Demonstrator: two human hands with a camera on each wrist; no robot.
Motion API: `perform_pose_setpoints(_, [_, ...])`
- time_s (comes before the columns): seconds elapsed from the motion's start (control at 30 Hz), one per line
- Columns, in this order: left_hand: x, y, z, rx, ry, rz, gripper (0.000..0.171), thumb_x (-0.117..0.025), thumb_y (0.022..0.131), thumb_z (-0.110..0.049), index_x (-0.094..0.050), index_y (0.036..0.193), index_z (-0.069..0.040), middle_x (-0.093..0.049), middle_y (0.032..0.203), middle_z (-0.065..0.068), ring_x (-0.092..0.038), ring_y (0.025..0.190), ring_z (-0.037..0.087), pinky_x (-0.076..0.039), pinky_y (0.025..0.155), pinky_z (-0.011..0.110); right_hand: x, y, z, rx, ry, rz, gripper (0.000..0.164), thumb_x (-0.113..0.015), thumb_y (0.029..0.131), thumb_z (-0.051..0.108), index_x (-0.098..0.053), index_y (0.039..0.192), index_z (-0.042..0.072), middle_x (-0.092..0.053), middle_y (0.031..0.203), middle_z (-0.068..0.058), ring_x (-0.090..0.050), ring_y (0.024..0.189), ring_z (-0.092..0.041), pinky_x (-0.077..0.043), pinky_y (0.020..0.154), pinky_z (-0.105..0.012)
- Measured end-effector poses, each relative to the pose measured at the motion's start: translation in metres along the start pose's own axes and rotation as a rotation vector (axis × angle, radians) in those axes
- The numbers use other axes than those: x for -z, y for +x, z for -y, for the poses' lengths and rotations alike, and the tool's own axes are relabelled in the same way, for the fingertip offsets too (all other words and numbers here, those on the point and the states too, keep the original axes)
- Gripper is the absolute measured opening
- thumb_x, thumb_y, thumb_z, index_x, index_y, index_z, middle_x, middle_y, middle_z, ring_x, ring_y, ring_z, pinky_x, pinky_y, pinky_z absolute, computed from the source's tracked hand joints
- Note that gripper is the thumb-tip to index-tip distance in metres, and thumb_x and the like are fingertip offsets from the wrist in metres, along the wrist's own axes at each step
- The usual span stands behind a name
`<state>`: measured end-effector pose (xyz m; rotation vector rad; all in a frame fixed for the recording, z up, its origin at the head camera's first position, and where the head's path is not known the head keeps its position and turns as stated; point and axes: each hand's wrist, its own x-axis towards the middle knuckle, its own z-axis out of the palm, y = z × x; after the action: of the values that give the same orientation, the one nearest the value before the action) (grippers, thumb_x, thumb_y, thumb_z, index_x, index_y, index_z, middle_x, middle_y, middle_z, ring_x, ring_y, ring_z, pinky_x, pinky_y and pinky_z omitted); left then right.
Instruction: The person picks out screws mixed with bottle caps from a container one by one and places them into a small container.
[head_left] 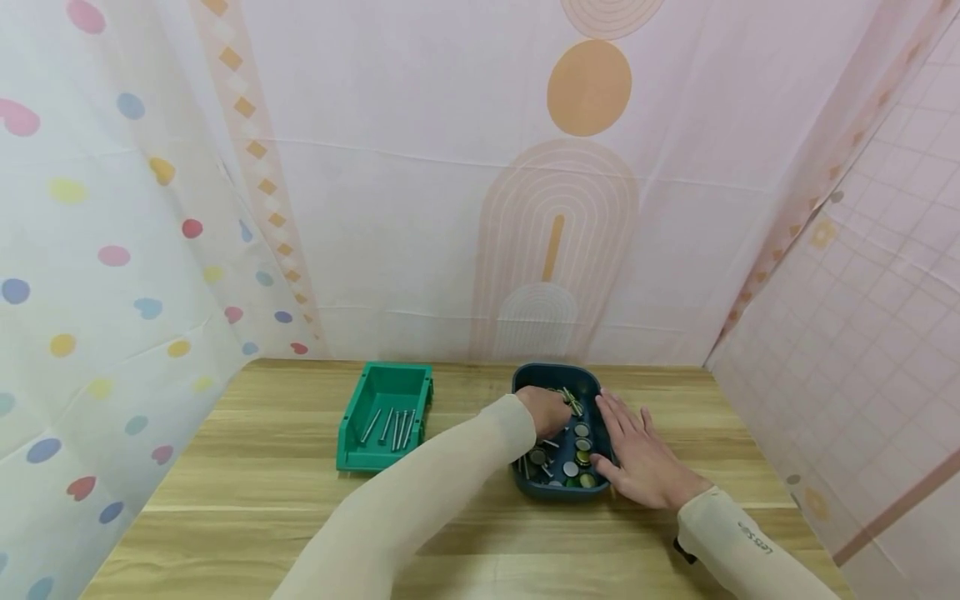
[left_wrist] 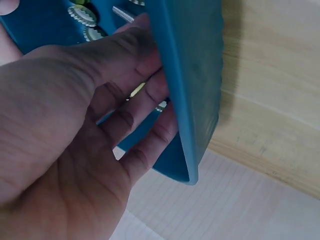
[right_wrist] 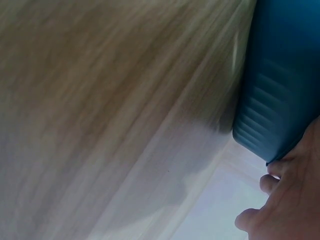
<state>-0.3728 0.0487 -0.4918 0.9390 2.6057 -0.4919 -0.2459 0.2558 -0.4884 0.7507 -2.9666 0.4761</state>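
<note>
The right sleeve [head_left: 731, 546] bears dark lettering [head_left: 755, 537] starting "Lets"; the rest is unclear

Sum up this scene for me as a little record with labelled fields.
Surface: light wood-grain table
Left container: open green plastic bin, holding long thin silver metal fasteners
Right container: dark blue, round-cornered plastic tray, holding round metal bottle caps and thin metal pieces, at least one threaded
Left hand: bare, inside the blue tray; what it grips, if anything, is unclear
Right hand: bare, at the tray's right rim
Backdrop: pale patterned fabric
</note>
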Motion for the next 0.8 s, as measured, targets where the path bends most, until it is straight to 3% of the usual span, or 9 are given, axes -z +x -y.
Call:
perform_pose_setpoints(0.1, [0.001,-0.003,0.001,-0.025,0.003,-0.008,0.007,-0.082,0.112,-0.031,-0.089,0.113,-0.031,-0.085,0.116,-0.008,-0.074,0.097,0.011,-0.069,0.104,0.036,0.001,0.0,0.001,-0.002,0.003,0.0,0.09,-0.063,0.117,0.04,-0.02,0.184,-0.001,-0.018,0.195,-0.024,-0.023,0.18,-0.052,-0.017,0.138,-0.086])
perform_pose_setpoints(0.23, [-0.005,-0.001,0.006,-0.089,0.016,-0.101,0.006,-0.083,0.111,-0.029,-0.088,0.111,-0.033,-0.083,0.114,-0.01,-0.074,0.094,0.007,-0.068,0.093,0.032,0.002,-0.001,0.003,0.0,0.003,-0.004,0.089,-0.063,0.118,0.041,-0.02,0.184,-0.001,-0.019,0.195,-0.024,-0.023,0.18,-0.052,-0.018,0.138,-0.087])
perform_pose_setpoints(0.33, [-0.009,-0.006,0.007,-0.101,0.014,-0.175,0.009,-0.082,0.112,-0.025,-0.087,0.114,-0.032,-0.083,0.114,-0.01,-0.076,0.094,0.006,-0.068,0.088,0.03,0.002,-0.001,0.003,0.001,0.002,-0.006,0.09,-0.063,0.117,0.041,-0.02,0.184,-0.001,-0.019,0.195,-0.024,-0.022,0.18,-0.052,-0.019,0.137,-0.087])
perform_pose_setpoints(0.4, [-0.001,-0.023,0.005,-0.092,0.008,-0.204,0.011,-0.08,0.113,-0.024,-0.087,0.119,-0.03,-0.084,0.118,-0.009,-0.079,0.097,0.007,-0.069,0.089,0.03,0.002,0.0,0.003,0.002,0.003,-0.006,0.09,-0.062,0.117,0.041,-0.02,0.184,-0.001,-0.019,0.195,-0.023,-0.022,0.18,-0.052,-0.019,0.137,-0.087])
perform_pose_setpoints(0.6, [0.04,-0.105,-0.009,-0.053,-0.052,-0.25,0.027,-0.076,0.116,-0.022,-0.08,0.143,-0.022,-0.081,0.14,-0.001,-0.08,0.119,0.013,-0.068,0.102,0.029,0.002,-0.001,0.004,-0.014,0.013,0.002,0.09,-0.062,0.118,0.041,-0.019,0.185,-0.001,-0.018,0.195,-0.024,-0.021,0.18,-0.052,-0.016,0.137,-0.088])
perform_pose_setpoints(0.67, [0.044,-0.117,-0.009,-0.047,-0.073,-0.271,0.032,-0.074,0.117,-0.022,-0.077,0.149,-0.02,-0.079,0.147,0.0,-0.079,0.126,0.014,-0.067,0.107,0.03,0.002,-0.001,0.004,-0.02,0.017,0.002,0.09,-0.063,0.118,0.042,-0.019,0.185,-0.001,-0.019,0.195,-0.024,-0.021,0.18,-0.053,-0.016,0.137,-0.088])
perform_pose_setpoints(0.8, [0.041,-0.126,-0.005,-0.046,-0.163,-0.315,0.037,-0.073,0.117,-0.019,-0.072,0.154,-0.019,-0.078,0.149,0.001,-0.079,0.129,0.016,-0.066,0.11,0.031,0.002,-0.001,0.005,-0.02,0.013,0.003,0.09,-0.063,0.118,0.042,-0.02,0.185,-0.001,-0.019,0.195,-0.024,-0.021,0.18,-0.053,-0.016,0.137,-0.088])
